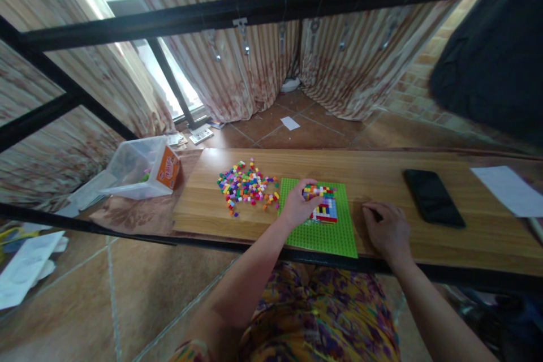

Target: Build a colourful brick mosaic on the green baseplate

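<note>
A bright green studded baseplate (341,240) lies near the table's front edge. On it sits a panel of small toy bricks (328,209), with white, blue, red and yellow rows and a mixed-colour band along its far side. My left hand (299,203) reaches over the plate's left part. Its thumb and forefinger close around the left end of the mixed-colour band; the fingertips are partly hidden. Just right of the plate, my right hand (388,229) rests on the wood with curled fingers, and no object shows in it.
Loose coloured bricks (248,184) spread left of the plate. Farther left stands a clear plastic bin (139,172) with an orange label. A black phone (433,198) and white paper (507,189) lie to the right. A dark metal bar (263,3) crosses above the wooden table (365,167).
</note>
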Available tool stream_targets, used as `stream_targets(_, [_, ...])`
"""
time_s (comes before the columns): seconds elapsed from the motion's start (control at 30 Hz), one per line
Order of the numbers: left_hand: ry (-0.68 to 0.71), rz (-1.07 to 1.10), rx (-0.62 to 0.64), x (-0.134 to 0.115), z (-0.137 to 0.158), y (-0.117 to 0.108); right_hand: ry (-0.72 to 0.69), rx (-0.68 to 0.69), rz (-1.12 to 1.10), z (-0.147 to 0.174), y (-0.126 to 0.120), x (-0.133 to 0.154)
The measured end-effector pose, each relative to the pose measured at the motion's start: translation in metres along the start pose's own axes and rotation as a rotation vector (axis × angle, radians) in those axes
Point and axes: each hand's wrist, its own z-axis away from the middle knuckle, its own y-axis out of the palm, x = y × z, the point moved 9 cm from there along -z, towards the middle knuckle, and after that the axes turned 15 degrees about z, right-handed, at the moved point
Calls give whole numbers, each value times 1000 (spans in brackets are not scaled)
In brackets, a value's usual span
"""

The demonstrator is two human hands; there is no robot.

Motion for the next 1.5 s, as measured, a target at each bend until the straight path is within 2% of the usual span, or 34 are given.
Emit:
stream_targets(0.63, [10, -56, -79, -8, 2, -35, 1, 0, 14, 1, 0, 0])
stream_targets(1.5, [27, -24, -80, -9, 4, -33, 10, 6, 2, 0, -2, 0])
